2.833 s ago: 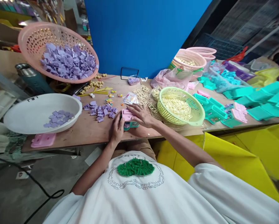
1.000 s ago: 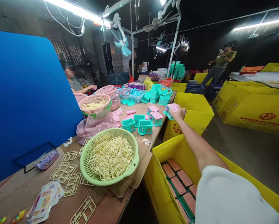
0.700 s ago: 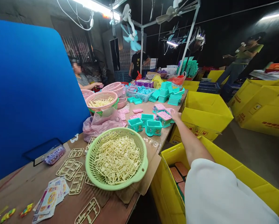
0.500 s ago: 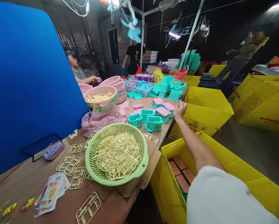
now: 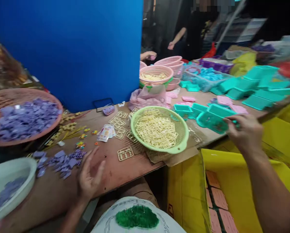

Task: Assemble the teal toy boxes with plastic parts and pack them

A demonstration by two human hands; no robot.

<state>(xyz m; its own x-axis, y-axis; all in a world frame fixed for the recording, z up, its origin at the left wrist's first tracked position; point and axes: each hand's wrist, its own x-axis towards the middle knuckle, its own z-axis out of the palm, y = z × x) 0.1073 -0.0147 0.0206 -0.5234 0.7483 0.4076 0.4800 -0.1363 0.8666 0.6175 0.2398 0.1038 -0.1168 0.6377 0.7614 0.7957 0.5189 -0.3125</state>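
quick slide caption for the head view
Right hand grips a teal box past the green basket; open left hand hovers over the table.

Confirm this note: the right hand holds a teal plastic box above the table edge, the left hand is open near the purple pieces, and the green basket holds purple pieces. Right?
Not quite. In the head view the green basket holds cream-yellow frames, not purple pieces. The right hand does hold the teal plastic box, and the left hand is open near the purple pieces.

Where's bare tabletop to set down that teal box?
Bare table lies at the near edge, between the left hand, the purple pieces and the green basket. Beyond the right hand gripping the teal box, teal trays crowd the surface.
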